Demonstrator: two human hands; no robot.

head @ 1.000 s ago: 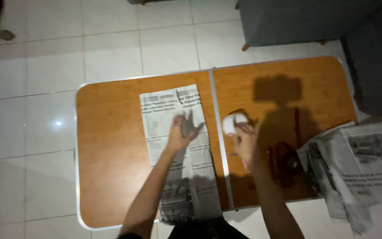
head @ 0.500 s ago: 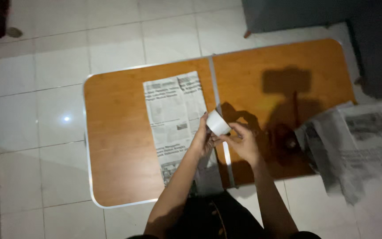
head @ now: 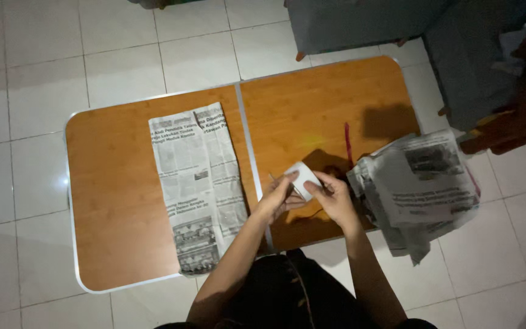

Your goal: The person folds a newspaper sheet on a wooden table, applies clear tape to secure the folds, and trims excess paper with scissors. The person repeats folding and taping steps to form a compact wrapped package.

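Both hands meet over the table (head: pixel 123 201), pinching one white tape roll (head: pixel 302 178) between them. Left hand (head: pixel 277 198) grips its 9 o'clock side, fingers closed on it; right hand (head: pixel 333 195) clamps the 3 o'clock side with thumb and fingertips. Roll sits above the table's right half, just right of the centre seam. Newspaper strip (head: pixel 199 183) lies flat at 9 o'clock from the roll. Crumpled newspaper pile (head: pixel 421 189) hangs off the edge at 3 o'clock.

Single head-worn view, looking steeply down from above. It takes in the whole orange wood-grain folding desk (head: pixel 129 201) with metal rim and the surrounding white tiled floor (head: pixel 25 79), at moderate distance.
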